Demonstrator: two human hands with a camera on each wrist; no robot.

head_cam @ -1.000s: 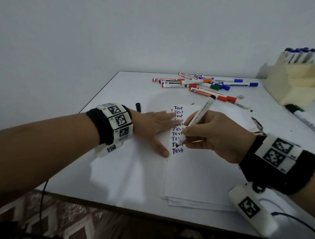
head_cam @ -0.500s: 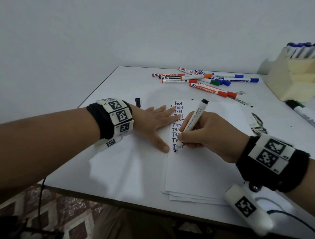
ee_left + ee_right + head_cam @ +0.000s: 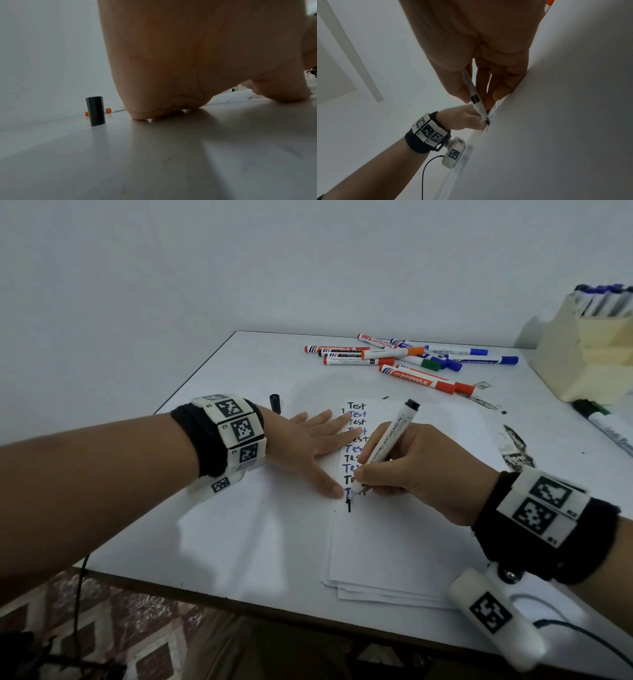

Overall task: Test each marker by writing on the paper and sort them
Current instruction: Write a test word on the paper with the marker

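My right hand point(image 3: 404, 470) grips a white whiteboard marker point(image 3: 385, 446) with a black end, tilted, its tip touching the paper point(image 3: 411, 542) just below a column of "Test" words. A short black vertical stroke point(image 3: 349, 505) lies under the tip. In the right wrist view the marker point(image 3: 475, 100) sits between thumb and fingers. My left hand point(image 3: 308, 446) lies flat with straight fingers, pressing the paper's left edge. The black cap point(image 3: 275, 403) stands upright behind that hand, seen also as a cap point(image 3: 95, 111) in the left wrist view.
Several markers point(image 3: 411, 361) with red, orange, green and blue caps lie in a loose pile at the table's back. A cream holder point(image 3: 589, 350) with blue-capped markers stands at the right. A green-capped marker point(image 3: 603, 419) lies beside it. Ink smudges point(image 3: 513, 450) mark the table.
My right hand slid the marker tip down below the last "Test" and drew a short black stroke. The left hand stayed flat on the paper.
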